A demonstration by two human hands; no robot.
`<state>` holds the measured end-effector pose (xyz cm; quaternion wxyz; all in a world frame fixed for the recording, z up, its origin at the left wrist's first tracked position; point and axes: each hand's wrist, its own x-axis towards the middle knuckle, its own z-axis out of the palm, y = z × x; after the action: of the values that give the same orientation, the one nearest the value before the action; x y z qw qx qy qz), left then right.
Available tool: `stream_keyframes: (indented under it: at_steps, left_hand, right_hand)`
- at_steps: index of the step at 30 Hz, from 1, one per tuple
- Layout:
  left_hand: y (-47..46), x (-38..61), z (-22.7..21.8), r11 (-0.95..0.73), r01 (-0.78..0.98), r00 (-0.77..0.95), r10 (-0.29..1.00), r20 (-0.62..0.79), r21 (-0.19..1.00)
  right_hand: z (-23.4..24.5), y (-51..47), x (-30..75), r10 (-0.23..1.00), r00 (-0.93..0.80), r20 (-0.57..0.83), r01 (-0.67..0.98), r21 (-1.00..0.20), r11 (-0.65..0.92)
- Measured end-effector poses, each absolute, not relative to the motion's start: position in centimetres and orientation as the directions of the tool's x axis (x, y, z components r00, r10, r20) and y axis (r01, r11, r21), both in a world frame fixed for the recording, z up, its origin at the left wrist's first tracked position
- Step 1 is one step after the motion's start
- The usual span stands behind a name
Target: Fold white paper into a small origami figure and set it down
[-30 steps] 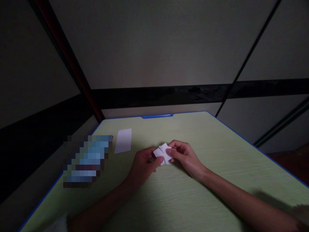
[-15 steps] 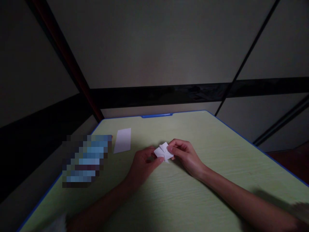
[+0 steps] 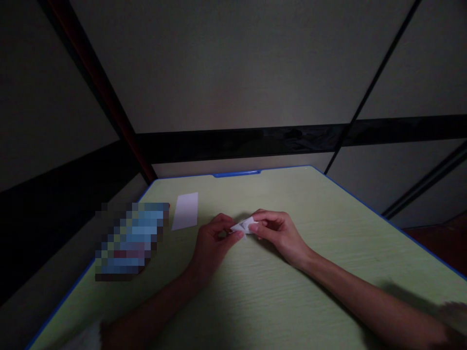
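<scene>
Folded paper: the small white folded paper (image 3: pixel 248 224) sits between the two hands, over the middle of the table (image 3: pixel 277 301); whether its underside touches the tabletop I cannot tell
Left hand: the left hand (image 3: pixel 211 240) grasps the paper's near left part, thumb in front, the other fingers curled partly out of sight behind
Right hand: the right hand (image 3: pixel 283 234) pinches the right part, thumb on the facing surface and fingers behind
Folds done: creases and overlapping flaps show, so several folds seem made; a small point juts out below, near the left thumb
Folds left: the piece is tilted and partly covered by the fingers, so how much folding remains cannot be judged
Flat sheet: a white sheet (image 3: pixel 185 212) lies unfolded, well apart from both hands; beside it, a pixelated patch (image 3: pixel 133 238) hides whatever is there
</scene>
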<state>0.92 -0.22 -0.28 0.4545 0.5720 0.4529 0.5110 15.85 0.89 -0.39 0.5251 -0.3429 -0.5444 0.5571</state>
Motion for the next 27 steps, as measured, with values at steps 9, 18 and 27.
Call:
stream_keyframes:
  at_steps: [9, 18, 27]
  left_hand:
    - [-0.04, 1.22, 0.04, 0.138, -0.408, 0.052, 0.990, -0.128, 0.903]
    - [-0.40, 1.55, -0.17, 0.146, -0.320, 0.046, 0.989, -0.139, 0.936]
    - [-0.53, 1.43, -0.06, 0.029, -0.188, -0.016, 0.999, -0.032, 0.982]
  right_hand:
    - [0.13, 0.62, 16.17, 0.833, -0.146, 0.533, -0.062, -0.845, 0.530]
    - [-0.32, 0.63, 16.07, 0.804, -0.218, 0.553, 0.049, -0.817, 0.575]
    - [-0.61, 0.90, 16.31, 0.857, -0.377, 0.351, -0.161, -0.936, 0.312]
